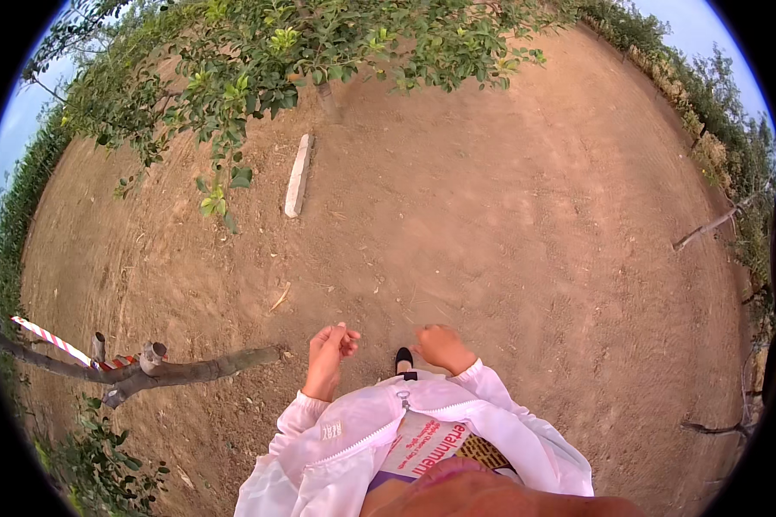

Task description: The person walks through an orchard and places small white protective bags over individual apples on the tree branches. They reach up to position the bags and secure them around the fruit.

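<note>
My left hand is in front of my body, over bare earth. Its fingers are loosely curled and a little apart, with nothing visible in them. To its right, my right hand shows its back, the fingers folded under; no object sticks out of it, though its palm is hidden. One dark shoe shows between the two hands. Both arms wear the sleeves of a pale pink zip jacket, partly unzipped over a printed shirt. Neither hand touches a branch or the ground.
At left, a cut tree limb carries red-and-white striped tape. Ahead stand a leafy tree and a pale concrete post lying on dirt ground. A bare branch juts in from the right; shrubs line the edges.
</note>
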